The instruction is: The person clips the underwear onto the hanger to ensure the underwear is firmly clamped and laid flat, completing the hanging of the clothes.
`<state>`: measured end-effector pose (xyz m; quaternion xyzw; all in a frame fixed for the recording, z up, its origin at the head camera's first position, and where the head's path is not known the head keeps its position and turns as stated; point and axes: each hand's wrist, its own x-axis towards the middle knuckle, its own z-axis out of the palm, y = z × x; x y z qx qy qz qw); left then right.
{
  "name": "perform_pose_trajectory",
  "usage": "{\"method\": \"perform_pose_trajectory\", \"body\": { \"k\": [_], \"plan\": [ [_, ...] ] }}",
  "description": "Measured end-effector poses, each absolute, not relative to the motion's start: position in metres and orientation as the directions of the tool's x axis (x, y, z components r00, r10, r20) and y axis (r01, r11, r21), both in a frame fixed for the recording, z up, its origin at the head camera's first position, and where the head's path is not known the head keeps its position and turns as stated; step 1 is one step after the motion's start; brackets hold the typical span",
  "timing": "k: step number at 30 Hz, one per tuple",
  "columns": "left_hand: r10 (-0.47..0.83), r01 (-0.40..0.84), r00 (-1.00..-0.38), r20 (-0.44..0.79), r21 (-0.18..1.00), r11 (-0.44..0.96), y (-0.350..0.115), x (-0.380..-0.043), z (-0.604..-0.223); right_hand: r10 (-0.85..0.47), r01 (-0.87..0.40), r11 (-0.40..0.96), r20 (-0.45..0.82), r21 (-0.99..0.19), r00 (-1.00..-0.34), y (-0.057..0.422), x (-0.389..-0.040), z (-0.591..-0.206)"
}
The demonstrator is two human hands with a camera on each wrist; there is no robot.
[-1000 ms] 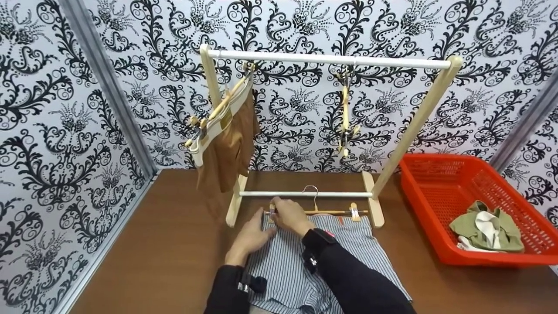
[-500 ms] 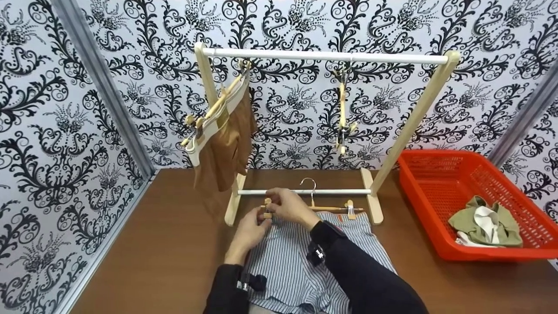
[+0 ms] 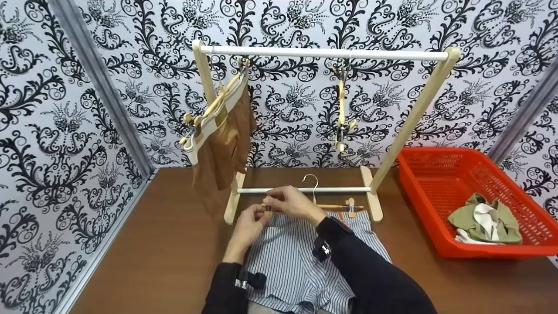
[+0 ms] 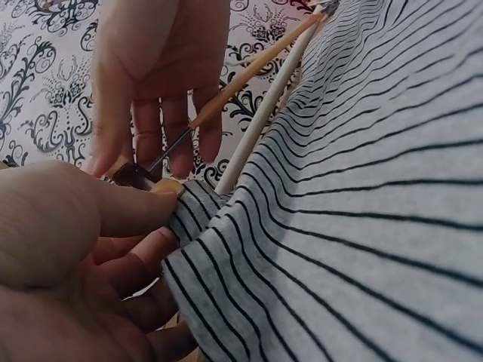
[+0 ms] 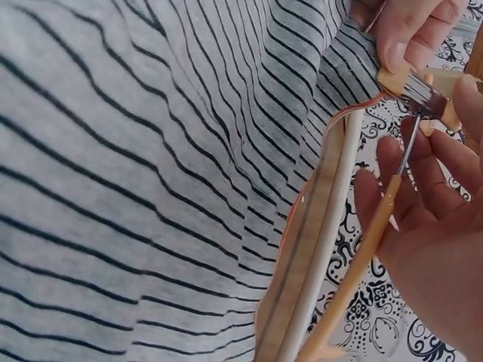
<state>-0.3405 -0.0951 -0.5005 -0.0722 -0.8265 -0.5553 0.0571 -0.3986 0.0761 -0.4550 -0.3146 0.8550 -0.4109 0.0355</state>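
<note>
Grey-and-black striped shorts (image 3: 287, 257) lie on the table below a clip hanger, whose wooden bar (image 3: 329, 206) runs along their waistband. My right hand (image 3: 296, 204) pinches the upper end of the hanger's left clip (image 3: 267, 209). In the right wrist view, the thumb and fingers are at the clip's (image 5: 426, 98) wooden end. My left hand (image 3: 247, 229) pinches the waistband's left corner. Its thumb, in the left wrist view, lies against the clip's wooden pad (image 4: 167, 185), with fabric beneath. The hanger's right clip (image 3: 351, 208) sits at the opposite waistband corner.
A rack with a white top rail (image 3: 322, 52) stands behind. Brown shorts (image 3: 226, 144) hang on its left, and a bare clip hanger (image 3: 341, 104) hangs further right. A red basket (image 3: 418, 209) with green and white clothing (image 3: 488, 222) stands at the right.
Both hands have lifted the left clip and waistband corner slightly. The left hand has moved from beside the corner to pinch it at the clip. The head view has shifted a little.
</note>
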Motion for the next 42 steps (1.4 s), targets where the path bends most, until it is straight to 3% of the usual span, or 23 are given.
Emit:
{"method": "perform_pose_trajectory", "body": {
  "k": [7, 12, 23, 33, 42],
  "plan": [
    [0.074, 0.251, -0.968, 0.241, 0.892, 0.376, -0.096, -0.341, -0.501, -0.591, -0.433, 0.422, 0.121, -0.796, -0.798, 0.085, -0.398, -0.452],
    [0.059, 0.226, -0.974, 0.220, 0.890, 0.396, -0.097, -0.341, -0.501, -0.628, -0.402, 0.435, 0.048, -0.806, -0.777, 0.091, -0.400, -0.450],
    [0.088, 0.151, -0.987, 0.135, 0.966, 0.210, -0.103, -0.342, -0.500, -0.611, -0.390, 0.486, 0.015, -0.782, -0.792, 0.093, -0.404, -0.446],
    [0.049, 0.212, -0.977, 0.207, 0.937, 0.278, -0.100, -0.341, -0.499, -0.613, -0.398, 0.407, 0.077, -0.822, -0.786, 0.091, -0.403, -0.448],
    [0.056, 0.226, -0.974, 0.220, 0.918, 0.326, -0.097, -0.342, -0.498, -0.587, -0.346, 0.431, 0.032, -0.834, -0.809, 0.092, -0.404, -0.452]
  ]
}}
